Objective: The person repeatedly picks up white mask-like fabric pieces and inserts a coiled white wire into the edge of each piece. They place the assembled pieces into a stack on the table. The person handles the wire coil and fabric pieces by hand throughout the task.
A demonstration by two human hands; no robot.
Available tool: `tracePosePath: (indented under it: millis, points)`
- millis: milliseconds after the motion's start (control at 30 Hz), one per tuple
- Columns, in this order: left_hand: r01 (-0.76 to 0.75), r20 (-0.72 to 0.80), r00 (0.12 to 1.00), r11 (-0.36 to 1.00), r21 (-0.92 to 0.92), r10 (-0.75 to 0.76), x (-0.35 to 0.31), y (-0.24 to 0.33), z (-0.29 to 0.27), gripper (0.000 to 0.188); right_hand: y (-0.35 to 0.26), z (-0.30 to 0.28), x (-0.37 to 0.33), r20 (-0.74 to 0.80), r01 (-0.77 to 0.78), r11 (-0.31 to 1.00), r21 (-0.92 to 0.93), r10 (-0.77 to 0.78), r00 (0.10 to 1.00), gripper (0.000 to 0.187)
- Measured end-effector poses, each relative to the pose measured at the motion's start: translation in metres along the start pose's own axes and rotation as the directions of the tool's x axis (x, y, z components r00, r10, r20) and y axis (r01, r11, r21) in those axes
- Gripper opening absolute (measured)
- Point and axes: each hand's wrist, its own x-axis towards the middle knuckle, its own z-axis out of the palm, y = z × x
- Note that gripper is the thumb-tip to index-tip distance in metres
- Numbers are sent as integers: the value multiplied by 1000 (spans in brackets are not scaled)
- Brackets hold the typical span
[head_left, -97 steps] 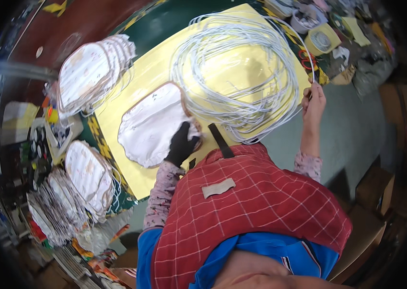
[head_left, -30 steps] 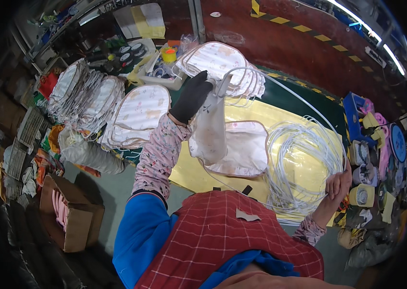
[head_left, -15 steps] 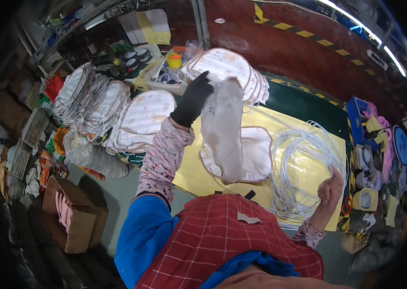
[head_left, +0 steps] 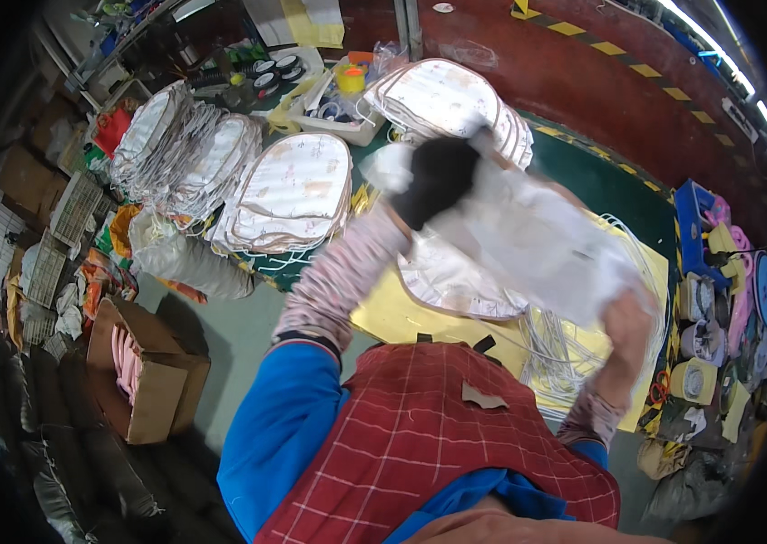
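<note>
Between my two hands stretches a white fabric pad [head_left: 537,240], blurred by motion, with a brownish edge along its far side. My left hand [head_left: 442,181], in a black glove, is closed on its left end; the fingers are smeared. At the right end, my bare right hand [head_left: 628,331] is closed on the cloth edge, its fingertips partly hidden. Beneath lies another white pad [head_left: 456,281] with brown binding, on a yellow sheet [head_left: 401,313]. A coil of thin white cord [head_left: 560,358] lies under the held cloth and beside my right hand, partly covered.
Stacked floral pads [head_left: 447,95] stand at the back, with another stack [head_left: 288,195] and bundled pads [head_left: 175,154] to the left. A white tray [head_left: 356,131] holds small supplies. Right lie a blue crate [head_left: 696,227] and tubs. On the floor sits a cardboard box [head_left: 161,390].
My left hand has swung right with the white fabric pad, which now slants across the cord coil. My right hand has come from the cord to the pad's other end. The view has shifted slightly.
</note>
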Motion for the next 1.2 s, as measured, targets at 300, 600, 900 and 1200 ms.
tracePosePath:
  millis: [300, 600, 900, 1200]
  points:
    - [3, -104, 994, 986, -169, -20, 16, -10, -42, 31, -12, -7, -7, 137, -79, 895, 439, 21, 990, 14]
    - [234, 17, 972, 948, -213, -236, 4, 4, -34, 23, -14, 16, -6, 222, -142, 816, 561, 18, 975, 10]
    - [-99, 84, 988, 942, -320, 132, 0, 1, -47, 41, 7, -10, -12, 41, -196, 906, 376, 195, 980, 26]
    - [159, 591, 774, 834, -528, 227, -61, -55, -42, 45, -46, 64, 53, 187, -16, 990, 143, -11, 982, 21]
